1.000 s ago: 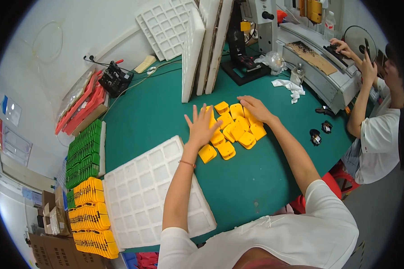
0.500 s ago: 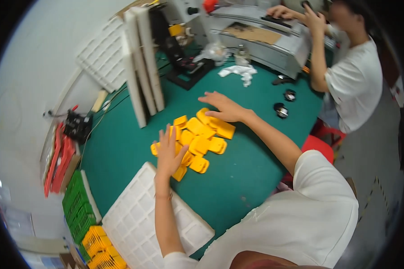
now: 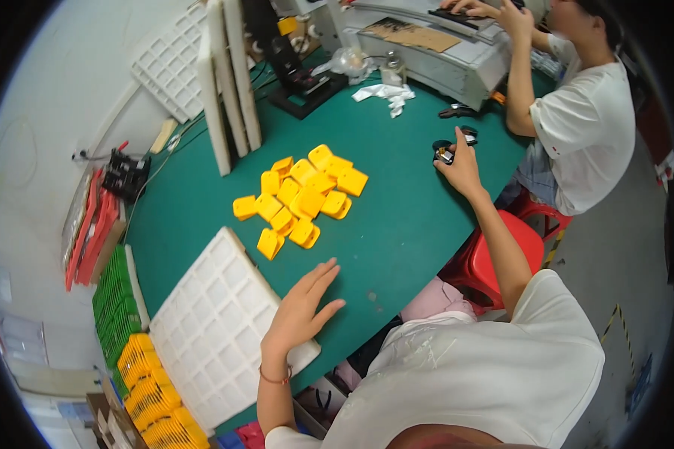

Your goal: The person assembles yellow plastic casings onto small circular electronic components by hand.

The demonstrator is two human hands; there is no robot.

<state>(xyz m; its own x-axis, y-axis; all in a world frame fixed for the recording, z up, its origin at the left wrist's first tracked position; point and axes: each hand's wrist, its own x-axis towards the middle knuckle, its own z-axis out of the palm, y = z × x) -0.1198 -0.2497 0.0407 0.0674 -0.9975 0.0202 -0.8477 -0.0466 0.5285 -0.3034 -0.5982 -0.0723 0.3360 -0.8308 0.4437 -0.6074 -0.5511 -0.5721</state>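
1. Fingers of the right hand (image 3: 464,170) are curved about the nearer black round part (image 3: 443,155), which is flanked by thumb and forefinger; whether it is firmly clamped cannot be told. The farther black round part (image 3: 469,136) is placed just beside the fingertips. Both parts are located toward the right end of the green tabletop (image 3: 397,239).
2. The left hand (image 3: 298,313) is held palm down over the right edge of the white gridded tray (image 3: 249,262). Its fingers are extended close together, the thumb is spread apart from them, and nothing is grasped.
3. Yellow pieces (image 3: 307,200) are heaped loosely around the middle of the tabletop, well apart from both hands; several are overlapped by others.
4. The tray is laid at the tabletop's near left corner. Along its left side are ranged yellow rows (image 3: 157,396), with green rows (image 3: 116,307) beyond them.
5. White slabs (image 3: 216,105) are stood upright near the far edge. A crumpled white cloth (image 3: 387,93) is seen to their right.
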